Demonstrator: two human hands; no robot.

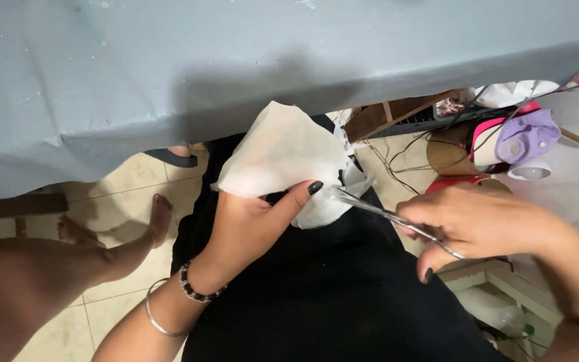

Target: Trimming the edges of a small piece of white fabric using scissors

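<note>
Head view, looking down onto a lap draped in black fabric [330, 295]. The left hand [249, 224] is closed on a piece of white cloth [283, 151], the thumb with its dark-painted nail pressed over the near edge and the fingers hidden behind, so that the cloth stands up as a broad flap at the centre of the scene, above the black fabric. A beaded bracelet [196, 289] and a thin metal bangle [159, 322] circle the left wrist. The right hand [477, 221] is clamped around the handles of a pair of scissors [387, 216], whose slim metal blades run leftward to the lower right edge of the white cloth; the tips meet the cloth just beside the left thumb, and whether the blades are parted or together cannot be told. A pale blue sheet [169, 74] fills the far part of the scene, hanging over the edge of a surface. At the near left, a bare leg and foot [159, 218] rest on beige floor tiles [118, 194]. At the far right lie a lilac cap [527, 137], a roll of white tape [531, 171] and loose cables [403, 161].
</note>
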